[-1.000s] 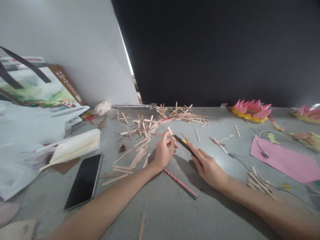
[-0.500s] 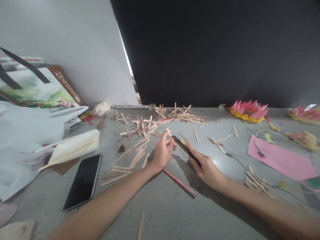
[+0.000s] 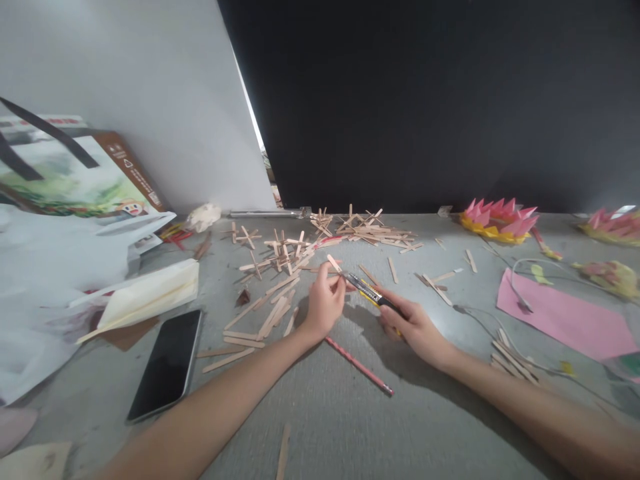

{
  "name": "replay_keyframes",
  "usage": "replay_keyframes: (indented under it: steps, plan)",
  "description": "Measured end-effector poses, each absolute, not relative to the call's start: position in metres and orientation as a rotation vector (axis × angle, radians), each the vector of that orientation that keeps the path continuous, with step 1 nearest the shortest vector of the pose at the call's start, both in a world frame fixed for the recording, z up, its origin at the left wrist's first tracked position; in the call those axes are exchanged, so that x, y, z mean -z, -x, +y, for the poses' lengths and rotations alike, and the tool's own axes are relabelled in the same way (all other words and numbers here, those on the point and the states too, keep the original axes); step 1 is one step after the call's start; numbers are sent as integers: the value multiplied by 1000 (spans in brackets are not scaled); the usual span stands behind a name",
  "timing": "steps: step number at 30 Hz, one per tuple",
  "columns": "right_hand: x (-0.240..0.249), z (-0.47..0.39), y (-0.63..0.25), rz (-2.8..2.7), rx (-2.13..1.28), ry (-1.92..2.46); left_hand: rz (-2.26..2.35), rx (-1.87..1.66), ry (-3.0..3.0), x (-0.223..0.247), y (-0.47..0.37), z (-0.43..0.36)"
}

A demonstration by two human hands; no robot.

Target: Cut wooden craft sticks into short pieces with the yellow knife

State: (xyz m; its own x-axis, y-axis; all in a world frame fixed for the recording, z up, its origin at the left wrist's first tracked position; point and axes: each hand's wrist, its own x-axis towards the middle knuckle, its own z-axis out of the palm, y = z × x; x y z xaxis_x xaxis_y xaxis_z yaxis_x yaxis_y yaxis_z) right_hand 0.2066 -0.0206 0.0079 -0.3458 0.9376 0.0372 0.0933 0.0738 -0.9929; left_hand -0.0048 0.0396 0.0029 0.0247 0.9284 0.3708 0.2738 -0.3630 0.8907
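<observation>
Pinched in the fingers of my left hand (image 3: 324,303) is a wooden craft stick (image 3: 334,263), its pale end poking up past the fingertips. My right hand (image 3: 417,328) grips a black and yellow utility knife (image 3: 367,290), whose front end points up-left to the stick at my left fingers. Whether the blade touches the wood I cannot tell. Just below my left hand a red pencil (image 3: 360,367) lies slanted on the grey table (image 3: 320,420). Loose craft sticks (image 3: 274,317) are scattered left of my left hand, and sticks joined in crosses (image 3: 285,253) stand beyond it.
A black phone (image 3: 166,365) and a white plastic bag (image 3: 45,267) lie at the left. A pile of craft sticks (image 3: 377,233) is at the back. On the right are a pink sheet (image 3: 560,317), a grey cable (image 3: 513,287) and a pink-yellow paper lotus (image 3: 497,223).
My right hand has turned the utility knife, so its printed side and more of its yellow now show. The stick in my left hand has shifted slightly left.
</observation>
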Motion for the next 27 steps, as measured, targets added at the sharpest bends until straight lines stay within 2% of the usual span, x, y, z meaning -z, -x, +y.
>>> replay_keyframes:
  steps: [3, 10, 18, 27]
  plan:
    - [-9, -18, -207, -1460, -1459, 991, 1161, -1402, -1515, -4, 4, 43]
    - [-15, -22, -207, -1465, -1327, 1116, 1075, -1480, -1256, -5, 2, 49]
    - [1, -8, -220, -1609, -602, 1314, 1056, -1466, -1210, -10, 1, 44]
    - [-2, -18, -215, -1844, -510, 1261, 1065, -1429, -1242, -10, 1, 44]
